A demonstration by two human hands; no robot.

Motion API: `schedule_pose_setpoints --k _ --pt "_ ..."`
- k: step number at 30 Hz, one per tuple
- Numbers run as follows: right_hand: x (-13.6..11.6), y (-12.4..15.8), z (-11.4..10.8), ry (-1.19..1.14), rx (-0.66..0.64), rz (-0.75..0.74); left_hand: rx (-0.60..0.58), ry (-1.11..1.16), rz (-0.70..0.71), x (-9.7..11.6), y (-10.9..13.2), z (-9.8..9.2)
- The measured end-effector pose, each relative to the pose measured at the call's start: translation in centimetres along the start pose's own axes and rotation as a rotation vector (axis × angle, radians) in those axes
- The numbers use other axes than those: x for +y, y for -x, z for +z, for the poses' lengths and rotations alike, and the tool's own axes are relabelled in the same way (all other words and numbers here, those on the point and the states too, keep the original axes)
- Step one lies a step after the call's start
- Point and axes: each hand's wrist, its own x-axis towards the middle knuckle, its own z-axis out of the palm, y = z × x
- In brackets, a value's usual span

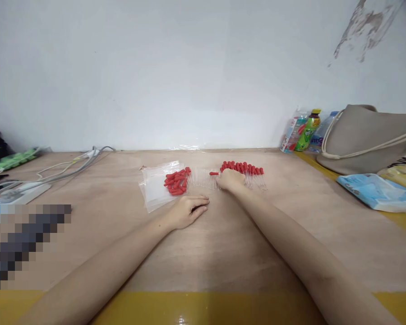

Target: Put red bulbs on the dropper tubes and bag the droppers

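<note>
My left hand [186,212] rests on the table with its fingers stretched out and holds nothing. Just above it a pile of red rubber dropper bulbs [176,181] lies on clear zip bags [155,187]. My right hand [230,179] is closed at the row of glass tubes, and a dropper with a red bulb [214,173] sticks out to the left from its fingers; the fingertips are partly hidden. Bare clear glass tubes [203,178] lie side by side between the pile and this hand. Behind and right of it lie several droppers with red bulbs [250,169] fitted.
Drink bottles [307,130] lean by the wall at the right, near a grey bag [368,137] and a blue-and-white packet [375,192]. Cables [77,164] and a green strip [15,159] lie at the left. Yellow tape [189,307] runs along the front edge.
</note>
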Motion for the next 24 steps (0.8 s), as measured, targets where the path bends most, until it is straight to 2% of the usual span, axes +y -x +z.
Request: schedule_pose_setpoints --k 5,10,13,16,18,21,24 --pt "0.3 -0.2 -0.6 -0.044 -0.069 0.026 -0.009 -0.001 -0.005 -0.1 0.1 0.1" --pt "2.1 0.1 -2.7 -0.143 -0.162 0.021 0.018 -0.026 0.023 0.0 0.1 0.1" --pt "3.6 0.6 -4.0 -0.256 -0.261 0.003 0.136 -0.197 -0.036 -0.4 0.1 -0.3" --pt "5.1 1.4 -4.8 -0.384 -0.368 -0.016 0.315 -0.433 -0.195 -1.3 0.0 -1.0" --pt "6.0 2.1 -4.9 -0.459 -0.382 -0.076 0.395 -0.539 -0.301 -2.2 -0.2 -1.5" --pt "7.0 3.5 -3.9 -0.526 -0.266 -0.254 0.45 -0.645 -0.42 -3.2 -0.7 -1.8" --pt "7.6 5.0 -2.1 -0.438 -0.004 -0.435 0.438 -0.695 -0.468 -3.8 -1.1 -1.6"
